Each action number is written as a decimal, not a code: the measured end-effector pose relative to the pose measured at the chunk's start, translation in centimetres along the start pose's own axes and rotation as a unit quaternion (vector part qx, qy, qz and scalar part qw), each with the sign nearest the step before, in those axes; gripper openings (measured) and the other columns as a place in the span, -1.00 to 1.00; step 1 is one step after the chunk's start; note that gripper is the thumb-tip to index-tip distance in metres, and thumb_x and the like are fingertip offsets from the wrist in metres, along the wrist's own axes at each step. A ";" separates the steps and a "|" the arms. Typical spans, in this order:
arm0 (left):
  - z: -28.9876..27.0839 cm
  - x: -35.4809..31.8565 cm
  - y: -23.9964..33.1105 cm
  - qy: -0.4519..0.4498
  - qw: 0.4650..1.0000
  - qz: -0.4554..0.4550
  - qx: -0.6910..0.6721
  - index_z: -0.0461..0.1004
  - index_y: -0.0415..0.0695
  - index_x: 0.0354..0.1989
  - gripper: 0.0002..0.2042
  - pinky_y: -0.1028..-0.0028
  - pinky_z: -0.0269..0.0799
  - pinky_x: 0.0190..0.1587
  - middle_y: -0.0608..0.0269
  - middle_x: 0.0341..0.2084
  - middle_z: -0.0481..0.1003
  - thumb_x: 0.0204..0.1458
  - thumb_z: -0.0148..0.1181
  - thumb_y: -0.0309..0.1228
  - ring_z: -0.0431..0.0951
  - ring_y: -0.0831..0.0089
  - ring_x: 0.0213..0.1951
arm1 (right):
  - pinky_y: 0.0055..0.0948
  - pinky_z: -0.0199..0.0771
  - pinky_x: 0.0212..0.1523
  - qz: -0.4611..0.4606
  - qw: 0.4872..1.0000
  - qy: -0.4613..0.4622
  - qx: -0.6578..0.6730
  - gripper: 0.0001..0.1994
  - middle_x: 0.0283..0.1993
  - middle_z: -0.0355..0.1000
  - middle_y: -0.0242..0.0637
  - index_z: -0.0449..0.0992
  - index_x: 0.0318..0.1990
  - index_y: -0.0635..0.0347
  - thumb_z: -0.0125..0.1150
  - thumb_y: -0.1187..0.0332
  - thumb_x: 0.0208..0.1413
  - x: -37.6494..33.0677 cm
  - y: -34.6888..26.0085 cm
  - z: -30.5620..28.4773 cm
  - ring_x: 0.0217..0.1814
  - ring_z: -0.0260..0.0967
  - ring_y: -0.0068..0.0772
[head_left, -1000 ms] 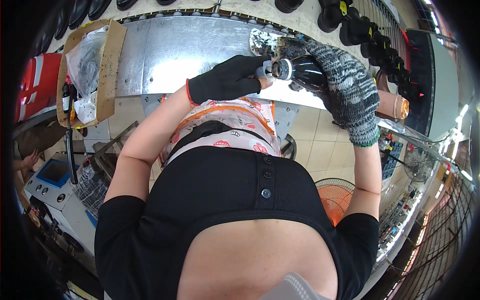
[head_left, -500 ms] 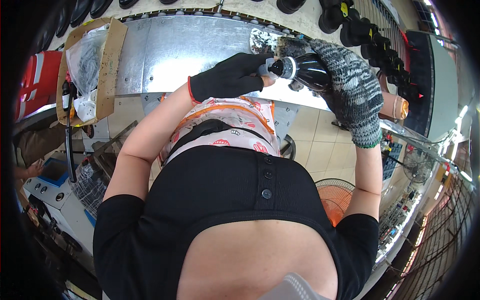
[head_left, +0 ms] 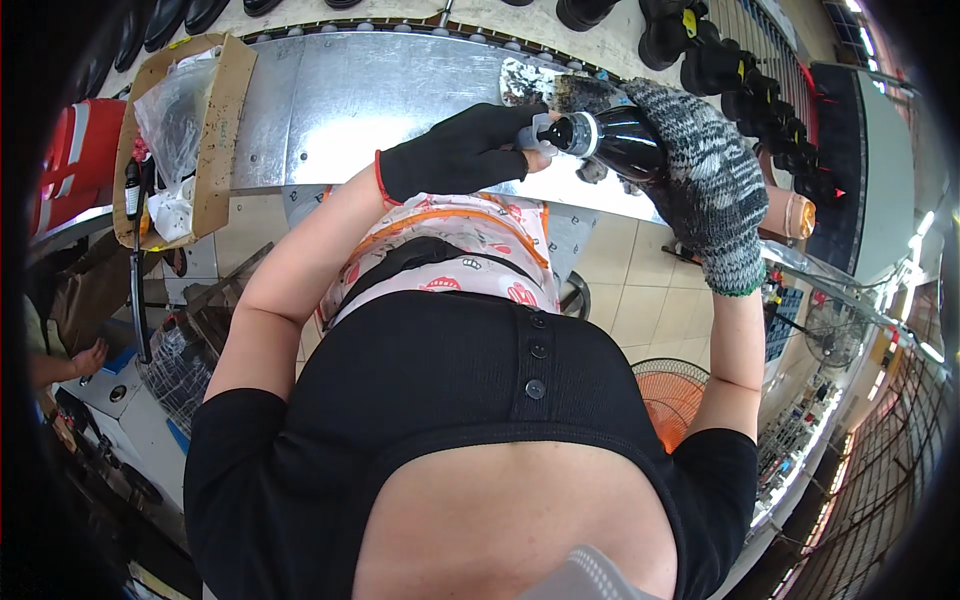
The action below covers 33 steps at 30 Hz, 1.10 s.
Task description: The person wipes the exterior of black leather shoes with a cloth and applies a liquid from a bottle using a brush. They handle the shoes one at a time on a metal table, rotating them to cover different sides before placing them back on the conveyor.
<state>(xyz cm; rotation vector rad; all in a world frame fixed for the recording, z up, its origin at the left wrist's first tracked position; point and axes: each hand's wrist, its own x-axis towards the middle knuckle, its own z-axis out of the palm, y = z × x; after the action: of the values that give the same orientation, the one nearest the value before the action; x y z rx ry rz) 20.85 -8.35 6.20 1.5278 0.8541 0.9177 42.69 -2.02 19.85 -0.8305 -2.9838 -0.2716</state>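
My right hand (head_left: 705, 170), in a thick grey, black and white knitted glove, is wrapped round a bottle (head_left: 630, 143) of black liquid. The bottle is tilted almost onto its side, its neck toward my left hand. My left hand (head_left: 465, 150) wears a black glove with red trim and a bare thumb tip. Its fingers are closed on a small translucent plastic piece (head_left: 528, 137) right at the bottle's mouth. Black shows where the two meet. Behind them, a black-smeared board (head_left: 525, 82) lies on the metal table (head_left: 340, 110).
An open cardboard box (head_left: 230, 110) with plastic bags stands at the table's left, beside a red container (head_left: 90, 150). Black shoes (head_left: 665, 30) line the far side and right. An orange fan (head_left: 675, 395) is below my right arm. Another person's hand (head_left: 90, 358) shows at far left.
The bottle has shifted very slightly right, and black now shows more fully in its neck. My left hand hardly moves. The other person's hand at far left has moved right.
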 end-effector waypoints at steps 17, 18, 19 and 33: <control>0.1 -0.2 0.0 0.015 0.999 0.019 -0.024 0.21 -0.26 0.21 -0.47 0.50 0.33 -0.37 0.25 -0.55 0.42 0.09 0.14 -0.29 0.39 0.55 -0.47 | -0.26 0.41 -0.01 0.009 1.000 -0.013 0.016 -0.47 -0.04 0.44 -0.16 0.38 0.09 0.06 0.29 0.19 -0.09 0.0 -0.2 -0.2 -0.02 0.41 -0.17; 0.3 -0.1 -0.4 0.015 0.999 0.022 -0.031 0.21 -0.26 0.21 -0.47 0.50 0.33 -0.37 0.25 -0.55 0.41 0.09 0.14 -0.29 0.39 0.55 -0.47 | -0.26 0.41 -0.01 0.008 1.000 -0.016 0.022 -0.48 -0.04 0.44 -0.16 0.38 0.09 0.06 0.29 0.21 -0.09 0.1 -0.3 -0.3 -0.02 0.41 -0.16; 0.3 -0.1 -0.6 0.016 0.999 0.024 -0.038 0.21 -0.26 0.20 -0.47 0.50 0.33 -0.37 0.25 -0.55 0.41 0.09 0.14 -0.29 0.39 0.55 -0.47 | -0.25 0.40 -0.01 0.008 0.999 -0.019 0.028 -0.48 -0.03 0.44 -0.16 0.37 0.09 0.06 0.29 0.22 -0.09 0.2 -0.3 -0.3 -0.03 0.41 -0.16; 0.1 0.0 0.2 -0.008 1.000 0.007 -0.012 0.19 -0.27 0.22 -0.46 0.48 0.35 -0.35 0.21 -0.52 0.44 0.10 0.13 -0.30 0.42 0.51 -0.45 | -0.27 0.41 -0.02 0.002 1.000 0.001 0.022 -0.47 -0.10 0.46 -0.11 0.42 0.04 0.16 0.35 0.22 -0.15 0.0 -0.3 -0.2 -0.06 0.42 -0.12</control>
<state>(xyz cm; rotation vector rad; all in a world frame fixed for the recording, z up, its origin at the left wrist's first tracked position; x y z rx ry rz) 20.92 -8.39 6.40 1.5198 0.8189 0.9212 42.56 -2.28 20.03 -0.8314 -2.9737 -0.2068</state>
